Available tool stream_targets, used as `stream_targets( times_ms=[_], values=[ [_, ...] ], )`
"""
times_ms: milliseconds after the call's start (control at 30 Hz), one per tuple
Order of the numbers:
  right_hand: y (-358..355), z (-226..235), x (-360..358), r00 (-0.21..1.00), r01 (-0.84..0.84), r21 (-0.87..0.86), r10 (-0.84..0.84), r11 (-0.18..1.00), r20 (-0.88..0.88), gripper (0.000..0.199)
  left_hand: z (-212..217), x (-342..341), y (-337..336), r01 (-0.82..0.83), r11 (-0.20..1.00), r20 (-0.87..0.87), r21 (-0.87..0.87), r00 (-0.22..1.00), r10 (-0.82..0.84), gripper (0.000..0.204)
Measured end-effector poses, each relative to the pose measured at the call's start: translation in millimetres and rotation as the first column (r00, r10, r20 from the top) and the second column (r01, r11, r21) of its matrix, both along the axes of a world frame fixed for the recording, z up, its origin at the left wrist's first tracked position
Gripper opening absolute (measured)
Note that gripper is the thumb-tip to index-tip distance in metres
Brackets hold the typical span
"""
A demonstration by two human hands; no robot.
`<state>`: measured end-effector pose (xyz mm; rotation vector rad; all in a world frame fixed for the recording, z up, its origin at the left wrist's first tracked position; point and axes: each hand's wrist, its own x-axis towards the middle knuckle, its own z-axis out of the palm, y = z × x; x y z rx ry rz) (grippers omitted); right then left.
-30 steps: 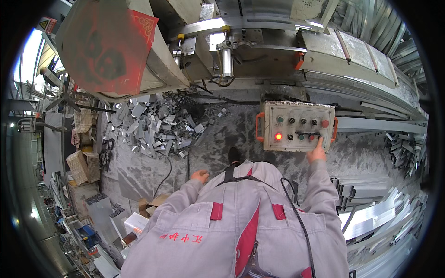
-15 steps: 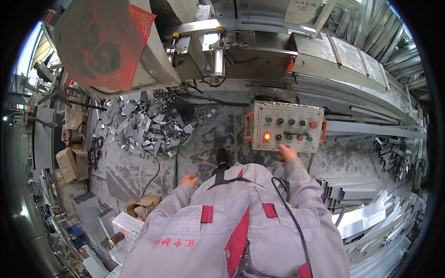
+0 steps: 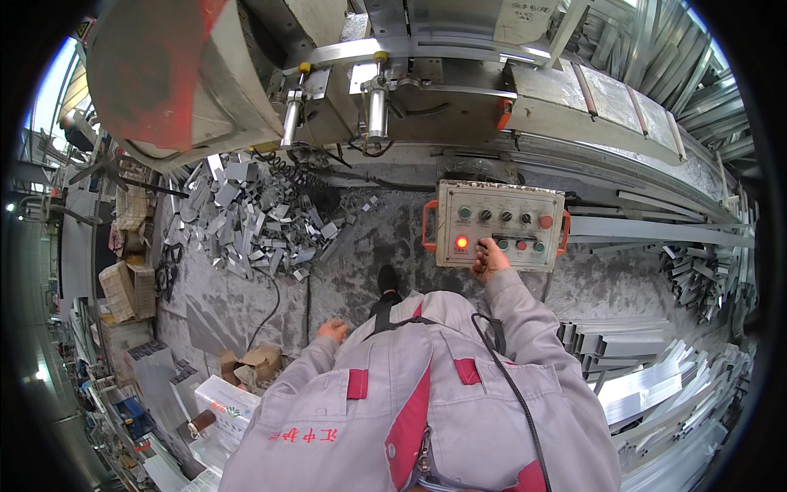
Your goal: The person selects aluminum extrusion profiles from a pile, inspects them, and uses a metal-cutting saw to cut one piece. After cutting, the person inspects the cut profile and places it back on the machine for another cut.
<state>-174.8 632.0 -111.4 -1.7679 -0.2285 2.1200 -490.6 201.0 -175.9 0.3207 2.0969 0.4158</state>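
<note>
My right hand [image 3: 489, 257] is at the lower edge of a pale control box [image 3: 500, 197], its fingers closed round a small dark rotary knob in the bottom row. The knob is mostly hidden by the fingers. Left of it glows a red indicator lamp [image 3: 461, 243]. Green and red buttons and several black knobs share the panel. Low at my left side hangs my left hand [image 3: 334, 330], away from the box, with its fingers curled in and nothing visible in them.
Ahead stands a metal-cutting machine with a red-marked cover [image 3: 147, 74] and two pneumatic cylinders [image 3: 377, 111]. A heap of metal offcuts [image 3: 246, 217] covers the floor at left. Long profiles [image 3: 648, 381] are stacked at right. A cardboard box [image 3: 258, 361] lies near my left arm.
My right hand has moved up from the box's lower edge onto the knob. The machine's red-marked cover has shifted left and looks blurred, exposing more of the left cylinder.
</note>
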Motion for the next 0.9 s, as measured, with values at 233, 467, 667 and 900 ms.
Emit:
stream_targets(
  times_ms=[233, 467, 667, 900],
  values=[
    [-2, 2, 1, 1.000, 0.018, -0.017, -0.019, 1.000, -0.006, 0.026, 0, -1, 26, 0.018, 0.989, -0.086, 0.150, 0.996, -0.005, 0.043],
    [-2, 1, 3, 0.998, 0.026, -0.041, -0.028, 0.999, -0.057, 0.025, 89, -15, 147, -0.020, 0.864, -0.062, 0.504, 0.996, 0.059, 0.036],
    [-4, -2, 0, 0.994, 0.088, -0.045, -0.090, 0.995, -0.053, 0.025, 190, -65, 291, 0.370, 0.717, -0.346, 0.590, 0.919, -0.189, 0.035],
    [-17, -2, -15, 0.957, 0.285, -0.017, -0.286, 0.958, -0.041, 0.025, 241, -193, 485, 0.645, 0.582, -0.624, 0.496, 0.730, -0.278, 0.038]
  ],
)
